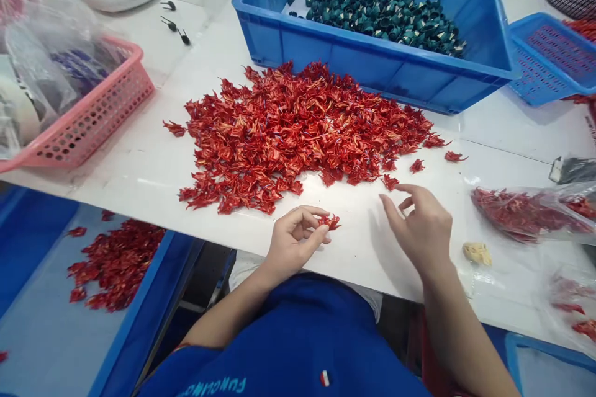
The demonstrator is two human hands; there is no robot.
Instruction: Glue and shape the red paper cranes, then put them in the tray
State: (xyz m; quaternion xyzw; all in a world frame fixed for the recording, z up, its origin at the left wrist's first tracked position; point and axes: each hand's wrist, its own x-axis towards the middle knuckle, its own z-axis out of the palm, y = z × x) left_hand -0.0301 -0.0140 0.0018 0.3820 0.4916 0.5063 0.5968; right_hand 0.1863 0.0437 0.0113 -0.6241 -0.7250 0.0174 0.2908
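While curled, left hand (293, 245) (pinching floret (329, 221))

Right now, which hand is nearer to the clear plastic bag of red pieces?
Right. The right hand sits just left of the plastic bag, apart from it; the left hand, holding a red folded piece, is farther left.

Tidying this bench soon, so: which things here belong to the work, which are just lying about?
Work: left hand, pinching a red folded piece; right hand; red pile.
About: blue crate of dark green pieces; pink basket; clear bag of red pieces.
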